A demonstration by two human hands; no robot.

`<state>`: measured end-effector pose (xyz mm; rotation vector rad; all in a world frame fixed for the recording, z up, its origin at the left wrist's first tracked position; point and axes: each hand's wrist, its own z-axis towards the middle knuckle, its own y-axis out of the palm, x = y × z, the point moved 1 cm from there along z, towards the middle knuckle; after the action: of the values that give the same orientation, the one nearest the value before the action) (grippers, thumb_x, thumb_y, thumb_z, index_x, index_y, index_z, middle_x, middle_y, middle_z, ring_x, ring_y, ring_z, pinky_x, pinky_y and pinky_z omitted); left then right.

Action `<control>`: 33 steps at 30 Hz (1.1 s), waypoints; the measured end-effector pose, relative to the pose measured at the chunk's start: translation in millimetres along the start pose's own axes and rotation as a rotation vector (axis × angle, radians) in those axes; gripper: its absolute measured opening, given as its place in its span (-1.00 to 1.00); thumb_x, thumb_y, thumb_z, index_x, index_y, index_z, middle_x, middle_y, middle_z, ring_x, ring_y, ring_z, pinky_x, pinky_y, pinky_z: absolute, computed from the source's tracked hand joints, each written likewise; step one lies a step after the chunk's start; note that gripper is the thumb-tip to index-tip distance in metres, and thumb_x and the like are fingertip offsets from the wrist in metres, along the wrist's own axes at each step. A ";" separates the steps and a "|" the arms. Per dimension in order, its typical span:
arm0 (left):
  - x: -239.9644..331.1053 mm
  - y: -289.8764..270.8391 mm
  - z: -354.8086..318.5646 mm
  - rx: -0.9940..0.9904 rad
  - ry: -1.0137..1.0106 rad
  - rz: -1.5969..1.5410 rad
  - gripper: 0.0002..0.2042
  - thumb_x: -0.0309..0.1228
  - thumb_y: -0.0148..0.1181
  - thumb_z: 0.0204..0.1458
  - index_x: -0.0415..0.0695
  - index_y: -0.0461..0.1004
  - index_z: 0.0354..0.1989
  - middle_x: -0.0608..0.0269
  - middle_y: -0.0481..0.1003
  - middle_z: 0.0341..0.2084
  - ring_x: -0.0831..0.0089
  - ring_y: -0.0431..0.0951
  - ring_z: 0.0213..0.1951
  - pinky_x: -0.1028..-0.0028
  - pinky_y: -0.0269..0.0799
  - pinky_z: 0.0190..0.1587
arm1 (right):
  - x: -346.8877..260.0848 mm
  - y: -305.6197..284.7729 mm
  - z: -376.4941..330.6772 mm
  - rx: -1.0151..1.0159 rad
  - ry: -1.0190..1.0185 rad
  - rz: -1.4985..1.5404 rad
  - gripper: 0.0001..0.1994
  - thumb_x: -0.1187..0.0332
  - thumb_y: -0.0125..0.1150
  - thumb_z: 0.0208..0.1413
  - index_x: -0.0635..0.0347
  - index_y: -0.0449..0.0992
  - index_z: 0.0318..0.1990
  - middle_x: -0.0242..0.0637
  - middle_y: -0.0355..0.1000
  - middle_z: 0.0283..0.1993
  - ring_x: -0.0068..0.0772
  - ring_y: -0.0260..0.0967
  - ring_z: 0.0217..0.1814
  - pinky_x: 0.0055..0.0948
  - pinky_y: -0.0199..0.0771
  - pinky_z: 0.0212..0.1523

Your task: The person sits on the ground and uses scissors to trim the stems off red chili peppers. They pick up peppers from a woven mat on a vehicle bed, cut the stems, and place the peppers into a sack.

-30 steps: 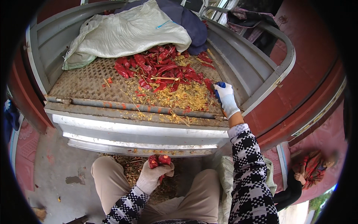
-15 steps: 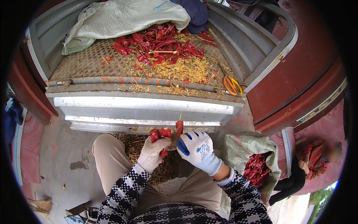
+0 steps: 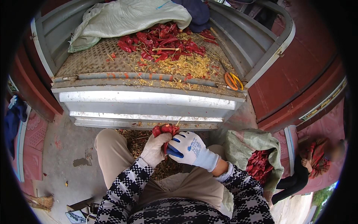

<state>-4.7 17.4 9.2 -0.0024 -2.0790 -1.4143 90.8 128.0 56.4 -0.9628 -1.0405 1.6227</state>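
Bunch of red chillies point(image 3: 165, 129) upright in clenched left hand point(image 3: 156, 148); right hand point(image 3: 189, 149) just beside, fingertips pinching the bunch's lower end, nearer the lap.

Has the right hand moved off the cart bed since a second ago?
Yes. The right hand has come down from beside the scissors on the cart bed to the chillies in the left hand.

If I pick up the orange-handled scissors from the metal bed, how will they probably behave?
The scissors look rigid, with metal blades and plastic loops, so they likely will not flex. They lie flat on the metal bed, so rolling seems unlikely. Loose yellow seeds nearby might let them slide a little when pushed.
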 end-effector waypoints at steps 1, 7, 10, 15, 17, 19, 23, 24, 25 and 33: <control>0.4 1.6 -0.9 0.030 -0.021 -0.011 -0.87 -0.58 0.13 -0.03 -0.23 0.45 -0.27 0.26 0.50 -0.38 0.49 0.53 -0.36 0.50 0.53 -0.32 | -1.0 -2.1 0.9 0.001 0.000 0.061 -0.77 0.21 0.33 -0.18 0.10 0.53 -0.37 -0.25 0.45 -0.41 -0.17 0.45 -0.37 -0.25 0.46 -0.36; -5.7 -23.6 3.5 -0.047 -0.092 0.071 -0.86 -0.40 0.11 0.05 -0.21 0.47 -0.29 0.20 0.51 -0.39 0.45 0.52 -0.41 0.37 0.55 -0.22 | 22.2 -22.9 -9.3 0.307 0.482 0.466 -0.76 0.40 0.28 -0.16 0.25 0.58 -0.27 -0.11 0.49 -0.31 -0.09 0.47 -0.29 -0.31 0.48 -0.26; -6.4 -20.3 4.1 -0.100 -0.121 0.126 -0.82 -0.33 0.13 0.07 -0.20 0.48 -0.29 0.21 0.51 -0.37 0.47 0.51 -0.39 0.35 0.54 -0.19 | 37.3 -9.8 -6.2 0.304 0.580 0.722 -0.67 0.42 0.25 -0.12 0.24 0.56 -0.12 -0.09 0.45 -0.20 -0.10 0.45 -0.20 -0.33 0.45 -0.16; -3.8 -14.8 -0.9 -0.220 -0.089 0.142 -0.78 -0.30 0.16 0.05 -0.23 0.49 -0.30 0.26 0.49 -0.49 0.50 0.49 -0.47 0.38 0.53 -0.21 | 45.1 -1.9 -0.6 0.166 0.440 0.779 -0.68 0.43 0.17 -0.06 0.27 0.54 -0.09 -0.10 0.46 -0.19 -0.14 0.43 -0.18 -0.34 0.42 -0.09; -2.9 -16.7 1.0 -0.241 -0.101 0.220 -0.77 -0.29 0.16 0.04 -0.25 0.50 -0.31 0.28 0.47 -0.56 0.51 0.48 -0.50 0.40 0.53 -0.24 | 40.3 -4.6 1.7 0.161 0.432 0.806 -0.69 0.42 0.16 -0.05 0.28 0.54 -0.10 -0.10 0.46 -0.21 -0.14 0.43 -0.19 -0.34 0.43 -0.10; -4.5 -18.3 1.5 -0.234 -0.110 0.249 -0.76 -0.30 0.17 0.03 -0.26 0.50 -0.32 0.30 0.46 -0.60 0.50 0.47 -0.54 0.43 0.53 -0.27 | 37.2 -5.7 2.6 0.126 0.449 0.799 -0.71 0.42 0.15 -0.03 0.29 0.54 -0.11 -0.10 0.47 -0.23 -0.15 0.44 -0.21 -0.34 0.43 -0.12; 0.7 -6.7 -6.7 -0.222 -0.162 0.225 -0.76 -0.32 0.16 0.02 -0.29 0.49 -0.29 0.27 0.47 -0.61 0.48 0.49 -0.55 0.45 0.53 -0.31 | 34.9 -6.0 -1.7 0.153 0.498 0.744 -0.73 0.42 0.14 0.00 0.29 0.54 -0.12 -0.08 0.48 -0.28 -0.13 0.45 -0.27 -0.35 0.45 -0.18; 1.2 -5.5 -7.1 -0.210 -0.154 0.221 -0.76 -0.34 0.16 0.01 -0.29 0.48 -0.26 0.25 0.48 -0.59 0.47 0.51 -0.53 0.44 0.54 -0.30 | 30.0 -8.2 -0.7 0.196 0.524 0.759 -0.74 0.41 0.14 0.00 0.28 0.54 -0.13 -0.07 0.49 -0.29 -0.10 0.46 -0.28 -0.34 0.45 -0.20; 1.5 -4.7 -7.4 -0.198 -0.146 0.217 -0.75 -0.36 0.16 0.01 -0.30 0.48 -0.23 0.24 0.49 -0.58 0.46 0.53 -0.52 0.42 0.54 -0.30 | 26.8 -8.7 0.4 0.222 0.545 0.723 -0.76 0.40 0.14 0.01 0.27 0.54 -0.15 -0.08 0.49 -0.30 -0.07 0.46 -0.30 -0.32 0.46 -0.22; -5.4 -8.1 -1.9 -0.145 -0.074 0.168 -0.76 -0.53 0.16 -0.03 -0.30 0.44 -0.15 0.10 0.56 -0.39 0.33 0.59 -0.44 0.34 0.59 -0.26 | 1.9 -7.5 18.2 0.151 0.492 -0.017 -0.84 0.30 0.24 0.00 0.16 0.56 -0.30 -0.13 0.50 -0.34 0.03 0.47 -0.36 -0.20 0.49 -0.35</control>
<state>-2.0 14.1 0.2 -0.2853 -1.9790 -1.4762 75.8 127.8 69.2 -1.1682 -0.5800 1.3309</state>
